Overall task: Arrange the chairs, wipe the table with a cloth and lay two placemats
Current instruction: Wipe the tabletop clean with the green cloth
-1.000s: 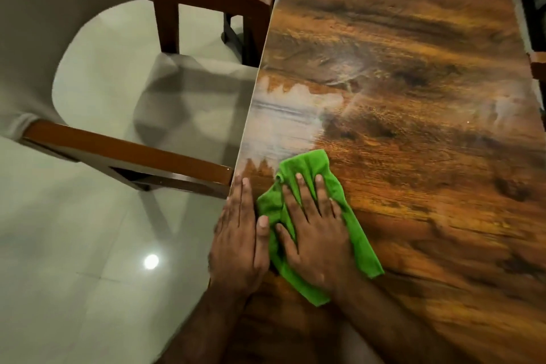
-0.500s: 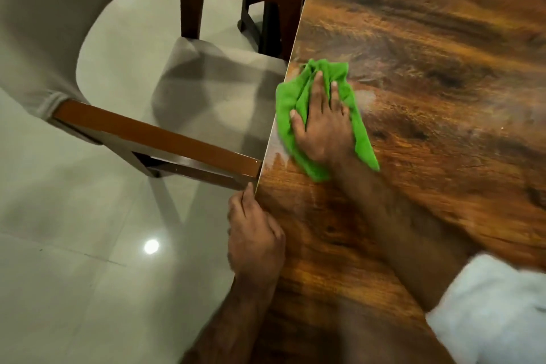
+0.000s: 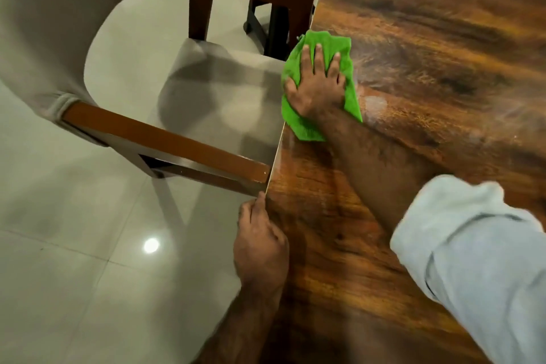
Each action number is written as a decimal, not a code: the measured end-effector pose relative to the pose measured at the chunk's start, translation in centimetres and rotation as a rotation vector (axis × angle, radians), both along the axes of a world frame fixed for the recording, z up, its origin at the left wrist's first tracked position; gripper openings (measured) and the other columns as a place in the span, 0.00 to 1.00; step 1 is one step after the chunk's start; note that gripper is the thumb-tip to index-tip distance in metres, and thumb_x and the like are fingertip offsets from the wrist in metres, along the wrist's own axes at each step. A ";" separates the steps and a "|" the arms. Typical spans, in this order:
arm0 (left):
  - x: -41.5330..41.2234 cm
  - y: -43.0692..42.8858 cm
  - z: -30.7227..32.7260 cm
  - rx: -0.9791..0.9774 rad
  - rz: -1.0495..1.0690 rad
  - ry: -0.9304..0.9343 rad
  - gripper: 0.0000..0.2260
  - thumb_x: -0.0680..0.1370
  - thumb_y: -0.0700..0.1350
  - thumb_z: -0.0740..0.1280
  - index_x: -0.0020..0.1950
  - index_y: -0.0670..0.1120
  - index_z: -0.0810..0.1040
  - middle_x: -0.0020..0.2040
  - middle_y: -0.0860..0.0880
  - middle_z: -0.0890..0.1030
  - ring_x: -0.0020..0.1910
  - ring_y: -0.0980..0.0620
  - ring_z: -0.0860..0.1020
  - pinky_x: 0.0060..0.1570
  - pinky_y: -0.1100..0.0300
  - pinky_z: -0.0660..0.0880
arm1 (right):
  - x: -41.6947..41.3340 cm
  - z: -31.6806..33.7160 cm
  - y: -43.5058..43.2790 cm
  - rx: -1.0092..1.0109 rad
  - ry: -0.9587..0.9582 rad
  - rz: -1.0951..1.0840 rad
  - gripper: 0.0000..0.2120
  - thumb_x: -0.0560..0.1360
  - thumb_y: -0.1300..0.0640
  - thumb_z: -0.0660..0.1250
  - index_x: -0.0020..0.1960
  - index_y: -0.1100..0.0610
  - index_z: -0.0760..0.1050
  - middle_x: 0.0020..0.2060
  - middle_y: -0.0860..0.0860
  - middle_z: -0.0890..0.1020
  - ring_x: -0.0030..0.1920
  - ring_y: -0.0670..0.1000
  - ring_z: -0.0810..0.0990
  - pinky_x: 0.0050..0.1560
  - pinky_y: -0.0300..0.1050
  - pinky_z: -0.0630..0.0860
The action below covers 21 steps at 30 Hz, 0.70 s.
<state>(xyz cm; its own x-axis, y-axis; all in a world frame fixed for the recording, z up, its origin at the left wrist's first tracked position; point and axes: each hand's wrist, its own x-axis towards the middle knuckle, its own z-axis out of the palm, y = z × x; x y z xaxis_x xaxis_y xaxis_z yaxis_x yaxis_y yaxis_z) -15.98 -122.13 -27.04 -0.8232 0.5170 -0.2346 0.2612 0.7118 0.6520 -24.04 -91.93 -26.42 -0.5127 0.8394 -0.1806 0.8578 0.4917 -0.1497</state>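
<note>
Wiping step in hand. Right hand (image 3: 317, 83), fingers spread flat, presses the green cloth (image 3: 298, 124) onto the tabletop (image 3: 428, 53) at its left edge, 12 o'clock from the left hand (image 3: 260, 248). Left hand sits at the tabletop edge; gripping or merely resting, cannot tell. Chair (image 3: 165, 139) at 9 o'clock of the cloth. No placemats in view. Next move likely calls for sweeping toward 3 o'clock with even pressure.

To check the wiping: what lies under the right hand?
The right hand presses flat on the green cloth, which lies on the wooden table at its edge beside the chair. The table surface beneath the cloth is covered, so its state cannot be seen.
</note>
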 end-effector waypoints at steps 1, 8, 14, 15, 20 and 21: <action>-0.1 0.0 -0.1 0.014 0.007 0.002 0.23 0.85 0.44 0.58 0.78 0.44 0.79 0.69 0.45 0.81 0.57 0.46 0.84 0.53 0.60 0.75 | -0.4 -0.1 0.2 0.014 -0.006 -0.014 0.40 0.85 0.33 0.50 0.90 0.48 0.42 0.90 0.53 0.46 0.88 0.69 0.44 0.84 0.70 0.57; -1.2 -0.2 -0.1 0.202 0.056 -0.072 0.25 0.82 0.43 0.56 0.74 0.40 0.82 0.65 0.44 0.83 0.61 0.51 0.81 0.62 0.64 0.76 | 7.6 -0.4 -14.2 0.099 0.058 0.031 0.37 0.86 0.33 0.47 0.90 0.46 0.49 0.90 0.50 0.50 0.89 0.63 0.48 0.79 0.65 0.63; -1.8 -3.5 1.2 0.058 -0.188 -0.169 0.29 0.87 0.57 0.52 0.87 0.49 0.66 0.81 0.48 0.75 0.79 0.47 0.74 0.79 0.45 0.72 | 9.3 -0.6 -16.5 0.105 0.042 0.023 0.36 0.85 0.33 0.47 0.90 0.44 0.50 0.90 0.50 0.52 0.89 0.66 0.50 0.77 0.68 0.65; -1.4 -4.9 1.3 -0.021 -0.307 -0.114 0.32 0.87 0.61 0.49 0.89 0.50 0.60 0.84 0.49 0.71 0.81 0.47 0.70 0.80 0.43 0.69 | 8.3 -0.5 -14.9 0.106 0.045 -0.003 0.36 0.85 0.33 0.47 0.90 0.44 0.50 0.90 0.50 0.52 0.88 0.67 0.49 0.78 0.69 0.65; 0.0 -11.6 0.4 -0.022 -0.424 -0.116 0.36 0.84 0.69 0.42 0.90 0.55 0.52 0.89 0.53 0.61 0.88 0.53 0.58 0.87 0.43 0.52 | 6.1 -1.0 -12.3 0.061 0.032 -0.072 0.36 0.85 0.34 0.47 0.90 0.43 0.48 0.90 0.52 0.51 0.88 0.68 0.48 0.81 0.70 0.61; 0.0 -12.2 0.0 0.086 -0.384 -0.275 0.35 0.84 0.69 0.44 0.90 0.58 0.54 0.89 0.53 0.63 0.87 0.54 0.59 0.88 0.41 0.52 | 6.8 -1.2 -13.7 0.081 0.036 -0.060 0.35 0.85 0.35 0.47 0.90 0.44 0.50 0.90 0.52 0.52 0.88 0.68 0.49 0.81 0.70 0.62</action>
<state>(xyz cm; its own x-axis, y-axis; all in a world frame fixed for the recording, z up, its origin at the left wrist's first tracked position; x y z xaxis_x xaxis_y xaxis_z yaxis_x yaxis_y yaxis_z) -16.03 -134.33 -27.07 -0.4821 0.7987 -0.3600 0.3040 0.5379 0.7863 -17.29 -105.63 -27.63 -0.4663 0.8797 -0.0930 0.8807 0.4517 -0.1428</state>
